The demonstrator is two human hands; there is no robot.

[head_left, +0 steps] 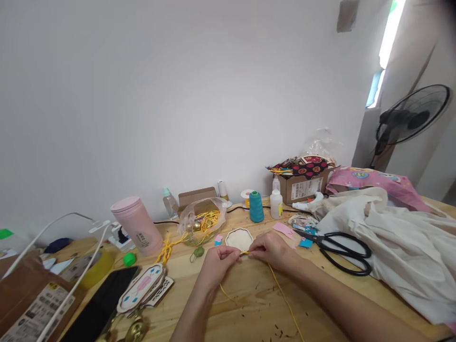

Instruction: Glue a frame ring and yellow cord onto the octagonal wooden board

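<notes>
Fingers pinched, my left hand (223,262) grips one end of a short twisted stretch of yellow cord at the middle of the wooden table. My right hand (270,249) pinches the same yellow cord (283,297) from the other side, close to the left fingertips. One tail of the cord runs from the right hand down to the near edge, and a shorter tail hangs below the left hand. Just behind the fingers lies a pale scalloped wooden plaque (239,238). A small dark bit shows on the cord between the hands, too small to make out.
Black scissors (344,251) and white cloth (388,247) lie at the right. Teal thread (256,207), a glue bottle (276,204) and a box (302,187) stand behind. At left are a pink tumbler (138,225), a phone (101,304) and decorated plaques (142,287).
</notes>
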